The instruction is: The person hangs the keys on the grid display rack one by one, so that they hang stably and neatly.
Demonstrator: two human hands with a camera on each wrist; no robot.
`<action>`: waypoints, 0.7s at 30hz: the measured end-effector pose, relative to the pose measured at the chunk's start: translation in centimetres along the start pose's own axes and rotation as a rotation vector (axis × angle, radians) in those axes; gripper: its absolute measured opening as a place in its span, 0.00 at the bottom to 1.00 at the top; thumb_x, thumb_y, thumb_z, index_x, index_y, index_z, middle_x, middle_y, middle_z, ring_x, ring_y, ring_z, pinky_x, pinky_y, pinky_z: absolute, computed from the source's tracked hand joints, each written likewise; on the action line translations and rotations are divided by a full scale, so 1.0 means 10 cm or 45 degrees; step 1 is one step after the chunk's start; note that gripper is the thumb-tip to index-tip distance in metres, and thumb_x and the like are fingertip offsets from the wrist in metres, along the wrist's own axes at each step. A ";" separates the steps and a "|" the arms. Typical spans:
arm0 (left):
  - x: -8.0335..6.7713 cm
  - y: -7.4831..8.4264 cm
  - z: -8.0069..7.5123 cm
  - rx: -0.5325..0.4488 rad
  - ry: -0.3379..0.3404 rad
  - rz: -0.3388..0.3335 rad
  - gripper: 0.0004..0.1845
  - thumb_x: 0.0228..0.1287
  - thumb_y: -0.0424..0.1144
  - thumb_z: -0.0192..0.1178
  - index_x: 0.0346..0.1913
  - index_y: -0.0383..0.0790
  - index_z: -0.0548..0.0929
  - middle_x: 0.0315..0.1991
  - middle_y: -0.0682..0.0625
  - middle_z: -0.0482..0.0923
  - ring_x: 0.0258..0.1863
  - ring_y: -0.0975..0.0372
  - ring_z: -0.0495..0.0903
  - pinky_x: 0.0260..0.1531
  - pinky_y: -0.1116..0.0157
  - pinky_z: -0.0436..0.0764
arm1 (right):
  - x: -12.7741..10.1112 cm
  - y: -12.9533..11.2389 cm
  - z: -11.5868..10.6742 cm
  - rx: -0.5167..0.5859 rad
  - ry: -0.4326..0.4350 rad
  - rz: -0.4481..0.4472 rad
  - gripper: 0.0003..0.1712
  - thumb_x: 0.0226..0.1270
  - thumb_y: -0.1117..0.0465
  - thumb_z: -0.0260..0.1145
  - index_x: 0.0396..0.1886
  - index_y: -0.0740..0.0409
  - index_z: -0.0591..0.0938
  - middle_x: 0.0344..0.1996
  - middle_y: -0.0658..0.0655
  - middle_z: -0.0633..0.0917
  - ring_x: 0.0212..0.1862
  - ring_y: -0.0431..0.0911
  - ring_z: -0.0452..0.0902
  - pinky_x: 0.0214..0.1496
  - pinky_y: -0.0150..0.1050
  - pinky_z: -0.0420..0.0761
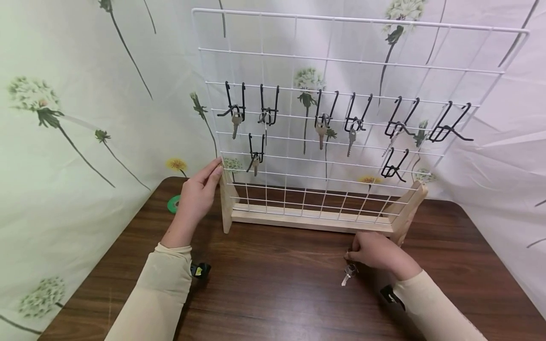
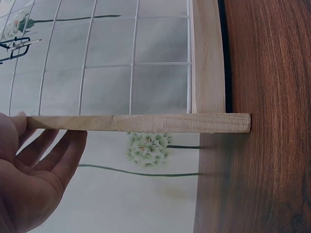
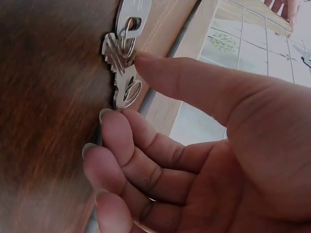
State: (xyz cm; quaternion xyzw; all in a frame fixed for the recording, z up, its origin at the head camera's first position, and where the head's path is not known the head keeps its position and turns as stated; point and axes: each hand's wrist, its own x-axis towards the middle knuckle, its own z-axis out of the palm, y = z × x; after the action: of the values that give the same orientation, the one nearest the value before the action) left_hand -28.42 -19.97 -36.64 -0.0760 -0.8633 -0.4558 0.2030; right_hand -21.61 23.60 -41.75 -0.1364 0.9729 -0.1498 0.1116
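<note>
Lower right of centre in the head view: a small bunch of keys lying on the brown table, touched by the right hand; in the right-wrist view, keys at upper left, thumb tip pressed to the ring, the other fingers curled beside them, not plainly closed around anything. Apparently the picking-up step, keys not yet lifted off the wood. Behind, across the middle of the frame, a white wire grid rack standing in a wooden base. Black hooks in a row across the grid, several already carrying a key, the ones at far right and lower right seemingly bare. Left hand at centre left, fingers straight and relaxed against the left upright of the frame, bracing it; the same in the left-wrist view, palm at lower left under the wooden bar. Next move, as a guess: a firm pinch on the ring, then a lift toward a free hook. A green tape roll behind the left hand. No readable brand, label or writing anywhere.
</note>
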 end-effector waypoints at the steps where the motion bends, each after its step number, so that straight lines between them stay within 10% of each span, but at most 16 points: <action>1: 0.00 0.00 0.00 0.000 0.002 0.001 0.26 0.86 0.54 0.51 0.78 0.50 0.76 0.77 0.43 0.73 0.77 0.45 0.74 0.75 0.41 0.75 | -0.01 0.00 0.00 0.009 -0.001 0.001 0.25 0.67 0.51 0.76 0.11 0.48 0.78 0.11 0.40 0.69 0.20 0.39 0.65 0.26 0.35 0.66; 21: 0.00 0.01 0.00 0.003 -0.002 0.002 0.26 0.86 0.54 0.51 0.78 0.49 0.76 0.77 0.42 0.74 0.77 0.44 0.74 0.74 0.41 0.75 | -0.06 -0.05 0.02 0.104 0.000 -0.022 0.23 0.67 0.54 0.76 0.13 0.50 0.79 0.12 0.42 0.72 0.20 0.39 0.68 0.26 0.35 0.69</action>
State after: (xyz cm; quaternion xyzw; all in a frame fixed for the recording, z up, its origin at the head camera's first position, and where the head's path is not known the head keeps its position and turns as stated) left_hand -28.39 -19.93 -36.58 -0.0768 -0.8640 -0.4545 0.2027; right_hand -20.90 23.30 -41.65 -0.1402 0.9647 -0.1903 0.1158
